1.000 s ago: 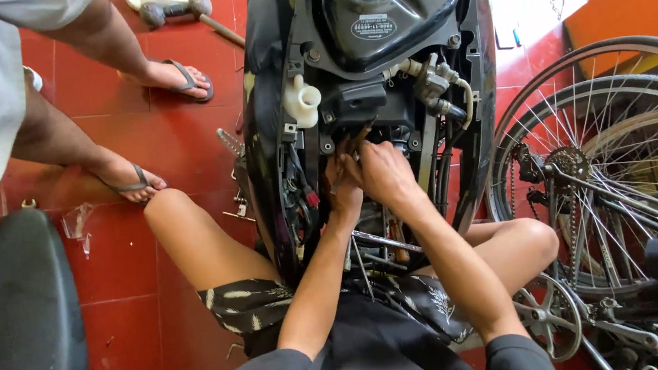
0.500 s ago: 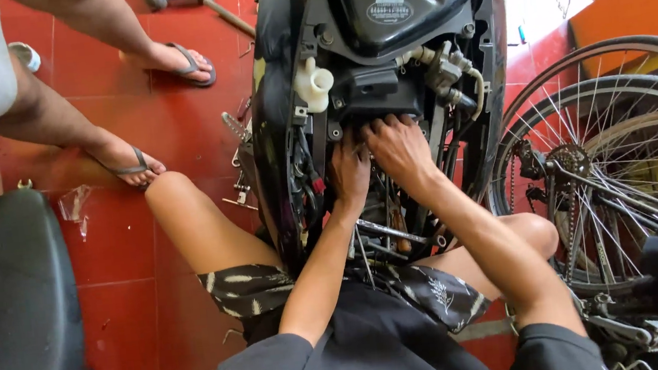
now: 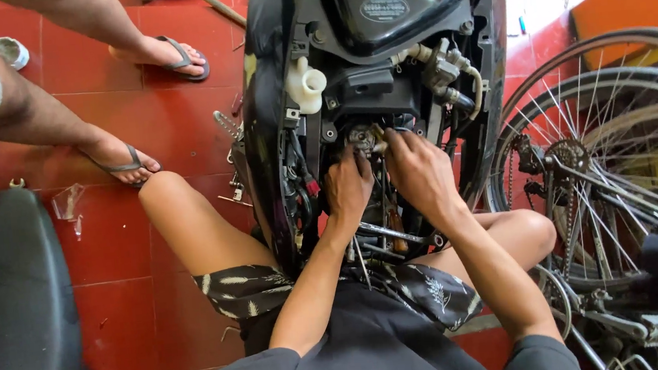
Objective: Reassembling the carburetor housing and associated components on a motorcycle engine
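Both hands work deep in the open frame of a motorcycle (image 3: 292, 132), its panels off. The left hand (image 3: 348, 191) reaches up between hoses and wires, fingers curled together on a small metal part (image 3: 363, 136) that sits just under the black box in the middle of the frame. The right hand (image 3: 423, 174) comes in beside it, fingertips pinched at the same part from the right — whether they truly grip it or only touch, I cannot tell. The hands lie just beside each other, almost touching.

A white cap (image 3: 306, 84) stands up-left of the part. The person sits on a red tile floor (image 3: 118, 253), bare knees either side of the frame. A bicycle wheel (image 3: 623, 148) leans close on the right. Another person's sandalled feet (image 3: 122, 161) stand on the tiles at left, near a black seat (image 3: 12, 320).
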